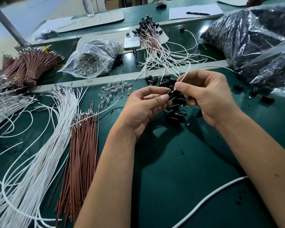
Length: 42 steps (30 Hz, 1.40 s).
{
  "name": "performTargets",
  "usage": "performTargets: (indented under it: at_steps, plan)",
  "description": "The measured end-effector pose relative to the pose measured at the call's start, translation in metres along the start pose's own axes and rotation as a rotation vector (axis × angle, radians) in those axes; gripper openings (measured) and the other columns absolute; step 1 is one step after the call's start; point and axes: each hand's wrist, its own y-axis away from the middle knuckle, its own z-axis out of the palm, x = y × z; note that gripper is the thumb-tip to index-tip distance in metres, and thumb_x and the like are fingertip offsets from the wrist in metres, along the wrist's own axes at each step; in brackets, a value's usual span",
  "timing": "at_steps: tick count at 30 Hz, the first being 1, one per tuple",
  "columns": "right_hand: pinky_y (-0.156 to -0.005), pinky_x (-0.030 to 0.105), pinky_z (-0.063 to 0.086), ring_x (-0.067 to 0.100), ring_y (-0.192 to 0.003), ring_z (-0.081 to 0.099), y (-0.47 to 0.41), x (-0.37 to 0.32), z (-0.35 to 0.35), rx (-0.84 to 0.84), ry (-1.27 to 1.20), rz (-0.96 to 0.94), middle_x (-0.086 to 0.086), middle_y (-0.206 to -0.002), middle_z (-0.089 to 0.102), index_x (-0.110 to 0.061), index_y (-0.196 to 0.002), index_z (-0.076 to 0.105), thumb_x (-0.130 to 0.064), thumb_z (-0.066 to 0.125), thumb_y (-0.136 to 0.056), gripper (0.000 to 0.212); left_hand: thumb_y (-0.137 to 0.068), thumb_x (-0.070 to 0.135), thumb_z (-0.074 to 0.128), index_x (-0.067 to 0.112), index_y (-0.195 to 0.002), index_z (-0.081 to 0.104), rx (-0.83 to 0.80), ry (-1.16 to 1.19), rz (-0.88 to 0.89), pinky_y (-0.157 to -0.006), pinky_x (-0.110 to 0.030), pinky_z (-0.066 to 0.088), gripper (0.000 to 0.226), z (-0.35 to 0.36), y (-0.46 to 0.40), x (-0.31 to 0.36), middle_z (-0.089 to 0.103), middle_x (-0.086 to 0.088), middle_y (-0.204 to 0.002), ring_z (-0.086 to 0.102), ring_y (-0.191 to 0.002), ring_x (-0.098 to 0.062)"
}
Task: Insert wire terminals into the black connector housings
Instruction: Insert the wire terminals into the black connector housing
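Green matting is covering the workbench (179, 170) I am looking down on, with white card strips crossing it farther back. My left hand (143, 109) is curling its fingers around a small black plastic connector housing (170, 94), mostly hidden behind thumb and forefinger; a thin brown wire (149, 120) is trailing under that palm. My right hand (206, 97) is pinching a thin white wire (183, 79), its terminal tip just beside the housing; whether it is touching, I cannot tell. Loose black housings (174, 112) are lying beneath both hands, partly covered. Bundled white wires (39, 153) and brown wires (79, 153) are running off the left and bottom edges.
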Motion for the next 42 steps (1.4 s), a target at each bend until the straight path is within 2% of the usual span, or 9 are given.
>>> performTargets:
  at_steps: [5, 14, 20, 24, 29, 32, 36, 39, 42]
  plan:
    - [-0.043, 0.021, 0.036, 0.01, -0.05, 0.051, 0.002, -0.001, 0.001, -0.018, 0.053, -0.002, 0.001, -0.066, 0.068, -0.016, -0.08, 0.075, -0.008, 0.085, -0.081, 0.013, -0.091, -0.013, 0.058, -0.001, -0.094, 0.072, 0.016, 0.035, -0.01, -0.071, -0.018, 0.058, 0.019, 0.0, 0.0, 0.001, 0.074, -0.013, -0.079, 0.074, -0.072, -0.018]
    - [-0.044, 0.02, 0.037, 0.011, -0.059, 0.052, 0.002, -0.006, 0.0, -0.104, 0.029, 0.198, 0.001, -0.065, 0.061, -0.014, -0.073, 0.074, -0.008, 0.078, -0.088, 0.016, -0.09, -0.012, 0.06, -0.002, -0.095, 0.072, 0.023, 0.042, -0.015, -0.068, -0.017, 0.058, 0.016, 0.001, 0.001, 0.002, 0.075, -0.013, -0.08, 0.074, -0.071, -0.019]
    - [-0.043, 0.02, 0.037, 0.01, -0.056, 0.049, 0.004, -0.007, 0.003, -0.096, 0.034, 0.202, 0.001, -0.061, 0.059, -0.014, -0.067, 0.072, -0.007, 0.081, -0.084, 0.021, -0.089, -0.011, 0.062, -0.004, -0.097, 0.072, 0.046, 0.038, 0.011, -0.068, -0.017, 0.057, 0.014, -0.001, 0.0, 0.0, 0.075, -0.015, -0.08, 0.074, -0.07, -0.018]
    - [-0.041, 0.021, 0.038, 0.013, -0.055, 0.047, 0.006, -0.004, 0.007, -0.05, 0.121, 0.147, 0.002, -0.06, 0.057, -0.005, -0.074, 0.071, -0.005, 0.079, -0.088, 0.016, -0.089, -0.012, 0.063, -0.003, -0.094, 0.072, 0.068, 0.006, 0.018, -0.069, -0.017, 0.057, 0.014, -0.001, -0.001, -0.002, 0.075, -0.015, -0.078, 0.074, -0.07, -0.018]
    - [-0.041, 0.024, 0.042, 0.015, -0.056, 0.054, 0.005, -0.005, 0.01, -0.002, 0.124, 0.066, 0.006, -0.063, 0.065, -0.009, -0.074, 0.076, -0.019, 0.069, -0.099, 0.028, -0.088, -0.011, 0.064, -0.001, -0.093, 0.073, 0.083, 0.012, 0.023, -0.069, -0.017, 0.057, 0.014, -0.001, -0.002, -0.001, 0.075, -0.015, -0.08, 0.073, -0.071, -0.018]
    - [-0.041, 0.023, 0.043, 0.013, -0.054, 0.055, 0.004, -0.003, 0.011, 0.086, 0.146, 0.006, 0.004, -0.063, 0.066, -0.009, -0.079, 0.079, -0.017, 0.072, -0.097, 0.021, -0.089, -0.01, 0.064, -0.001, -0.095, 0.073, 0.06, 0.028, 0.027, -0.069, -0.017, 0.057, 0.015, 0.0, -0.001, -0.001, 0.075, -0.015, -0.081, 0.074, -0.072, -0.018]
    - [-0.043, 0.022, 0.047, 0.011, -0.055, 0.058, 0.004, -0.002, 0.009, 0.178, 0.029, 0.0, 0.001, -0.067, 0.068, -0.012, -0.084, 0.076, -0.01, 0.08, -0.089, 0.007, -0.088, -0.009, 0.065, 0.0, -0.095, 0.074, 0.041, 0.052, 0.041, -0.07, -0.017, 0.057, 0.015, 0.002, -0.001, 0.0, 0.074, -0.013, -0.079, 0.073, -0.072, -0.017]
    - [-0.046, 0.021, 0.049, 0.011, -0.058, 0.062, 0.004, -0.003, 0.008, 0.134, -0.06, 0.033, 0.0, -0.069, 0.072, -0.011, -0.085, 0.073, -0.01, 0.082, -0.087, 0.009, -0.088, -0.009, 0.065, 0.0, -0.095, 0.074, 0.042, 0.046, 0.045, -0.07, -0.017, 0.057, 0.015, 0.002, -0.001, 0.0, 0.075, -0.013, -0.079, 0.073, -0.071, -0.016]
    - [-0.049, 0.02, 0.049, 0.012, -0.06, 0.063, 0.004, -0.006, 0.007, 0.061, -0.152, 0.063, 0.003, -0.071, 0.073, -0.012, -0.083, 0.073, -0.018, 0.084, -0.076, 0.014, -0.088, -0.009, 0.065, 0.001, -0.095, 0.074, 0.048, 0.045, 0.051, -0.07, -0.017, 0.057, 0.015, 0.001, -0.001, -0.001, 0.075, -0.013, -0.079, 0.074, -0.073, -0.017]
